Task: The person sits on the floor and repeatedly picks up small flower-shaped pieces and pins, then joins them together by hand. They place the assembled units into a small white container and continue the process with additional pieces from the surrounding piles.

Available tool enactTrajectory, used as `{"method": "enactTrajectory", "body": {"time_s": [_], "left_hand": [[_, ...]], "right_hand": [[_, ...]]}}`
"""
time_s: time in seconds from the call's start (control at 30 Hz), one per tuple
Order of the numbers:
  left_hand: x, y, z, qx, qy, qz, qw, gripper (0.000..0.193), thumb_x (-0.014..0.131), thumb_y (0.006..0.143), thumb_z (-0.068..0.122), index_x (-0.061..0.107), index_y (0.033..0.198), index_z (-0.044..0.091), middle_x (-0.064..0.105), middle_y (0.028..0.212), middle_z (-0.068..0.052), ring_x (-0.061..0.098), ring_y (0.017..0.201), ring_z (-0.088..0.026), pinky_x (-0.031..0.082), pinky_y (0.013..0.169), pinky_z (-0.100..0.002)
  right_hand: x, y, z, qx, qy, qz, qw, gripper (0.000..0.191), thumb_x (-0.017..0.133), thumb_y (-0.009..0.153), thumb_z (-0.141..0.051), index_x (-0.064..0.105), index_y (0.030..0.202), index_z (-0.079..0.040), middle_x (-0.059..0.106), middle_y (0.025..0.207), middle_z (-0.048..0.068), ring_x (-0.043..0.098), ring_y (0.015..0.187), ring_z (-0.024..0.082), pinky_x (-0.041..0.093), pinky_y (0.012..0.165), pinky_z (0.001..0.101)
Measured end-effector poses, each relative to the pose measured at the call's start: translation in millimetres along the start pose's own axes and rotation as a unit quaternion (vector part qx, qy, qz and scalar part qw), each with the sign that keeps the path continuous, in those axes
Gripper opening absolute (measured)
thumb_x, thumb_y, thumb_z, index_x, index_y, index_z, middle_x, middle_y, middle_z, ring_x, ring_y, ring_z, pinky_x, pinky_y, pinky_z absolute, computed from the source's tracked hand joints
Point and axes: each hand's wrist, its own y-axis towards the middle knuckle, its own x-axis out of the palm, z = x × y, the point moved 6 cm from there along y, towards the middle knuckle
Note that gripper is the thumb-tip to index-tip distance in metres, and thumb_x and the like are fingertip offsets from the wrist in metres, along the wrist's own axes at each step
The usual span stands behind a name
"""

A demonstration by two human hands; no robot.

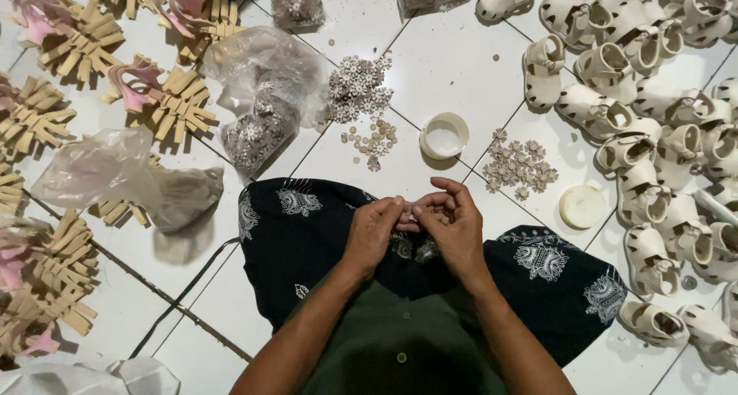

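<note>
left hand (374,233) and right hand (453,224) meet over the dark patterned cloth (307,233) on the lap, fingertips pinched together on something too small to make out. beyond, flower trims (359,83) lie heaped on the white tiles (453,64), cream baby sandals (615,72) on the right.

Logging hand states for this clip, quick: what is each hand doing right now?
Left hand: fingers pinched shut at the right hand's fingertips; held item too small to tell.
Right hand: fingers curled, pinching too; item hidden.
</note>
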Motion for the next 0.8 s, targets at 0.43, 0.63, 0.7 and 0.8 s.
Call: {"method": "enactTrajectory", "body": {"time_s": [0.43, 0.63, 0.7, 0.8], "left_hand": [[8.2, 1.5, 0.5, -0.062, -0.031, -0.023, 0.997, 0.043, 0.055, 0.104, 0.033, 0.068, 0.109, -0.008, 0.077, 0.094, -0.018, 0.078, 0.085, -0.023, 0.06, 0.082, -0.032], [12.9, -0.7, 2.2, -0.032, 0.034, -0.013, 0.999, 0.024, 0.07, 0.099, 0.016, 0.069, 0.103, -0.007, 0.077, 0.087, -0.015, 0.074, 0.08, -0.016, 0.06, 0.074, -0.027], [14.9, 0.3, 3.4, -0.025, 0.041, -0.018, 0.999, 0.022, 0.069, 0.098, 0.016, 0.07, 0.101, -0.006, 0.077, 0.087, -0.014, 0.075, 0.079, -0.015, 0.063, 0.072, -0.026], [11.2, -2.6, 3.9, -0.037, 0.107, -0.01, 0.994, 0.023, 0.068, 0.098, 0.018, 0.071, 0.1, -0.005, 0.079, 0.086, -0.014, 0.076, 0.078, -0.014, 0.061, 0.07, -0.025]], "right_hand": [[-13.8, -2.2, -0.2, 0.02, 0.032, 0.017, 0.999, 0.047, 0.067, 0.096, -0.002, 0.05, 0.139, 0.005, 0.069, 0.098, 0.011, 0.068, 0.09, 0.014, 0.059, 0.081, 0.028], [-11.0, -8.7, -5.0, 0.018, 0.004, 0.037, 0.999, 0.044, 0.066, 0.096, -0.001, 0.051, 0.136, 0.006, 0.072, 0.096, 0.01, 0.069, 0.088, 0.012, 0.058, 0.078, 0.0263], [-11.5, -10.3, -5.0, 0.013, 0.024, 0.032, 0.999, 0.041, 0.063, 0.098, -0.002, 0.051, 0.137, 0.006, 0.072, 0.095, 0.01, 0.069, 0.087, 0.012, 0.058, 0.077, 0.026], [-12.6, -12.6, 0.9, 0.03, 0.045, 0.022, 0.998, 0.042, 0.065, 0.096, -0.001, 0.051, 0.136, 0.005, 0.072, 0.095, 0.01, 0.069, 0.084, 0.012, 0.058, 0.074, 0.0262]]}}
